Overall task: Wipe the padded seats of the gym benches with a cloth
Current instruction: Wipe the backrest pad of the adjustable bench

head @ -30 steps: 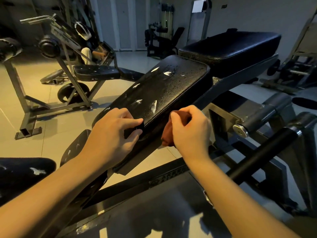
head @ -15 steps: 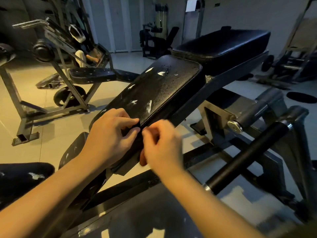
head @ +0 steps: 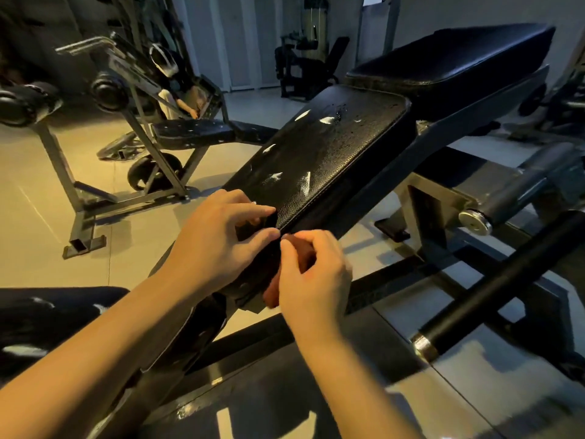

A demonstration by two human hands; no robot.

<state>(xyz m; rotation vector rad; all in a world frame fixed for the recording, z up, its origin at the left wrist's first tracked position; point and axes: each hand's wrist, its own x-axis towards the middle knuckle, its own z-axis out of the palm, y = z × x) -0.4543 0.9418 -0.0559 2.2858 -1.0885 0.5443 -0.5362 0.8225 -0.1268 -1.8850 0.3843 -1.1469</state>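
A tilted black padded seat [head: 329, 160] with torn white patches and water drops runs up the middle. My left hand [head: 218, 245] grips its near lower corner, fingers curled over the edge. My right hand [head: 311, 277] is curled round a reddish cloth [head: 272, 291], held against the pad's near side edge just right of the left hand. Most of the cloth is hidden behind the fingers. A second black pad [head: 452, 61] sits higher behind the first.
A black padded roller bar [head: 493, 286] angles up at right. Another worn black pad [head: 38, 315] lies at lower left. A separate bench frame [head: 133, 166] stands on the tiled floor at left, with further machines at the back.
My right hand with the cloth slid left and down along the pad's side edge, ending close to my left hand. The left hand kept its grip on the pad's corner.
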